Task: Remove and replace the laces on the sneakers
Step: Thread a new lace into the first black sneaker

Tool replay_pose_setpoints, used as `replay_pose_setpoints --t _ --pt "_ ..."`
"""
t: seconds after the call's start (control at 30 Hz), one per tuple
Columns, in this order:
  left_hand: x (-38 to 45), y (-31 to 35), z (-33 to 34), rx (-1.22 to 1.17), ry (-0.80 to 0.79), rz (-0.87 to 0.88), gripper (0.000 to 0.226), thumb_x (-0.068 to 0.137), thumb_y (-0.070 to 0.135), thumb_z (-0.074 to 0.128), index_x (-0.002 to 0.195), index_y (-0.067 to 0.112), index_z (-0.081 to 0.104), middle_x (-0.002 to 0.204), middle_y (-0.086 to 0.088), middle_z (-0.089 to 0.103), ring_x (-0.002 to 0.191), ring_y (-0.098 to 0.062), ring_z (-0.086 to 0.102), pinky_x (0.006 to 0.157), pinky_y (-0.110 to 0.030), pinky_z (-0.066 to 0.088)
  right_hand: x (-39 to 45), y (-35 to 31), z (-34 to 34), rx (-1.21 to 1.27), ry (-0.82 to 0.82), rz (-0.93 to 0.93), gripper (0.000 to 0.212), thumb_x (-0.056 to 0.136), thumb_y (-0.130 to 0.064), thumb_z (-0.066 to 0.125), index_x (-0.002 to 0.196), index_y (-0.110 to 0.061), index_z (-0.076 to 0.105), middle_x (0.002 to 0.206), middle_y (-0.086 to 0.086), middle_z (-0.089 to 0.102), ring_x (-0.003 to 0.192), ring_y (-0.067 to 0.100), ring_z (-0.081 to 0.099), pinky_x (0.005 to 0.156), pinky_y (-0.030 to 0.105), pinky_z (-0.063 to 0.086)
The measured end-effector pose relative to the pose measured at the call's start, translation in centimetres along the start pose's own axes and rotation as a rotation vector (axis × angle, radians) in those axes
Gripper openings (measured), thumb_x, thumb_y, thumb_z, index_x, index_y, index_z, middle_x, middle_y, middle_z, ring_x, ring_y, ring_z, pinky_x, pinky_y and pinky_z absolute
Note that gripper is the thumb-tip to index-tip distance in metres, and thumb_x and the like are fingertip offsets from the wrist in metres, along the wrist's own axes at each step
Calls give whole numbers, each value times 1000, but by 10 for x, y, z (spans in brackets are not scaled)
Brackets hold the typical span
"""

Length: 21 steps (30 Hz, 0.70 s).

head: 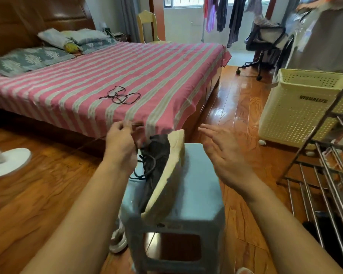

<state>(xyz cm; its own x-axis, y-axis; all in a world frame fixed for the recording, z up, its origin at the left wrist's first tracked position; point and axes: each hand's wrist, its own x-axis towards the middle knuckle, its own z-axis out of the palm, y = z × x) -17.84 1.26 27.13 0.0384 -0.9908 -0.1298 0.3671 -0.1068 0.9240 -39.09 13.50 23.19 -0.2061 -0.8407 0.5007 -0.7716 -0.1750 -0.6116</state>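
Dark sneaker (158,155) tipped on its side atop grey stool (198,186), pale sole up, toe toward near bed (111,76) edge. Left hand (120,145) pinching its lace (145,171); right hand (224,155) spread, empty, over stool's right edge. Loose lace (120,95) on bed near foot edge.

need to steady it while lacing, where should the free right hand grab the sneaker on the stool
Grip the pale sole from the right. The sneaker lies tipped on the stool, sole facing the open right hand, while the left hand pinches the lace on the other side.
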Motion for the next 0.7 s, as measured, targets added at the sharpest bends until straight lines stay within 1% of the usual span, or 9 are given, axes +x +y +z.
replay_pose_setpoints --t 0.07,0.13,0.23,0.3,0.4,0.47,0.53,0.6,0.7 --pt "-14 -4 10 -118 -146 -156 22 113 18 33 111 4 50 97 -18 68 83 -31 74 74 -46 63 7 -13 12 9 -71 -12 40 104 -35 48 143 -27 53 137 -25 45 128 -14 31 104 0 13" --pt "-22 -11 14 -112 -236 -185 26 113 17 32 102 1 49 84 -14 73 79 -30 76 69 -43 64 15 -20 24 7 -117 -79 37 102 -26 55 139 -30 54 130 -29 47 121 -25 32 104 -2 14" --pt "-29 -2 17 57 -329 -58 26 112 15 36 92 7 51 76 -10 72 71 -27 73 73 -41 60 29 -30 41 -15 -265 -54 38 98 -23 57 136 -21 59 133 -6 61 127 6 49 113 30 35" --pt "-26 17 12 172 -362 18 21 111 18 40 95 10 52 79 -9 72 61 -21 68 63 -35 53 35 -42 55 -117 -372 -22 48 98 -31 56 144 -21 52 146 3 52 137 22 39 118 40 28" --pt "-15 41 -3 279 -313 153 18 111 21 41 100 11 52 83 -8 74 49 -15 55 45 -25 45 47 -50 77 -286 -447 -124 52 101 -47 37 150 -31 44 162 -2 33 151 26 16 124 45 11" --pt "-6 43 -16 275 -246 195 19 111 21 42 99 11 53 89 -13 74 48 -15 50 45 -26 44 58 -53 80 -357 -559 -95 50 102 -49 32 141 -29 56 157 -1 41 150 28 22 123 44 11" --pt "0 40 -27 263 -183 185 18 111 21 43 98 12 52 91 -16 74 50 -14 49 44 -24 42 65 -53 73 -330 -595 -45 46 99 -48 41 121 -19 69 132 2 62 129 28 48 112 42 30" --pt "2 36 -36 242 -172 164 16 111 21 42 101 12 51 90 -15 75 51 -15 51 43 -24 38 58 -44 58 -210 -524 14 28 95 -31 57 113 -12 66 116 3 64 109 22 56 100 38 44" --pt "-4 39 -36 168 -195 156 16 111 20 41 101 11 50 93 -13 77 53 -16 54 48 -26 35 26 -20 25 -172 -594 94 50 89 -5 61 135 -21 52 152 -5 41 139 10 36 114 25 28"
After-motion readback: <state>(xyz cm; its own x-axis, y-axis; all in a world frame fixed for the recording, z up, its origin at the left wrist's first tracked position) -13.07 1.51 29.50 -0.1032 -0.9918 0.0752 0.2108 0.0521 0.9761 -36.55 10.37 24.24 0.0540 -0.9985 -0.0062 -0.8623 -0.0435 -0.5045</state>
